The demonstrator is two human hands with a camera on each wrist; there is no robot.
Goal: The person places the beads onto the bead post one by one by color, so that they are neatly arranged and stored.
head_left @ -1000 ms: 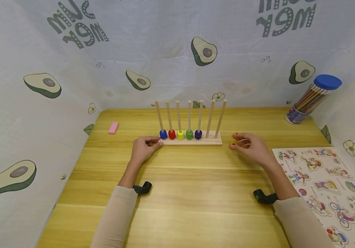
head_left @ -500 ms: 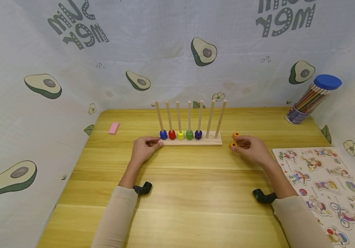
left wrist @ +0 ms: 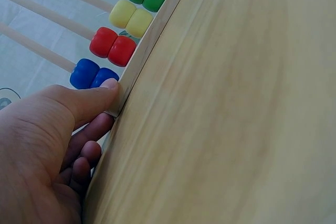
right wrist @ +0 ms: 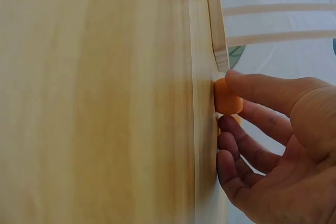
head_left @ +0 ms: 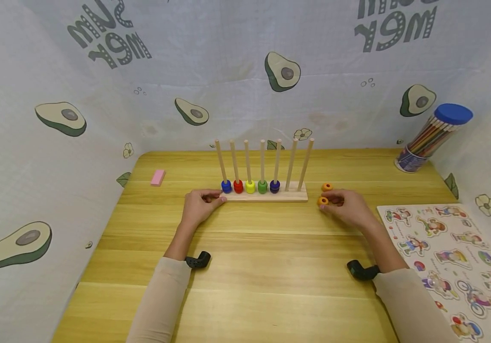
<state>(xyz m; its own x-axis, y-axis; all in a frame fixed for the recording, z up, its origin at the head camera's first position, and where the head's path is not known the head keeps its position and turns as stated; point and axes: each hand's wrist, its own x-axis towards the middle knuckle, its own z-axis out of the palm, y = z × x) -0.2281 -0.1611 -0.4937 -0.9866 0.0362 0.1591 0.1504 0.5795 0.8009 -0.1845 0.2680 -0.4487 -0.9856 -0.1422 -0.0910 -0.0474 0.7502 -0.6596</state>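
Observation:
A wooden peg stand (head_left: 266, 196) has several upright pegs. Blue (head_left: 226, 186), red (head_left: 238, 186), yellow (head_left: 250, 187), green (head_left: 262, 186) and dark purple beads (head_left: 275, 186) sit low on separate pegs; the two rightmost pegs are bare. My left hand (head_left: 198, 206) pinches the base's left end, thumb in front beside the blue beads. Right of the stand, my right hand (head_left: 350, 208) pinches the nearer orange bead (right wrist: 228, 97) on the table between thumb and index finger. The farther orange bead (head_left: 327, 186) lies just behind, apart from the stand.
A pink eraser (head_left: 157, 177) lies at the back left of the wooden table (head_left: 262, 286). At the back right stands a blue-lidded tub of pencils (head_left: 427, 143). A board with cartoon figures (head_left: 438, 243) lies beside the right forearm. Patterned cloth hangs around the table.
My right hand's fingers have drawn off the farther orange bead and closed in on the nearer one. The far bead now shows fully. The left hand and the stand stay put.

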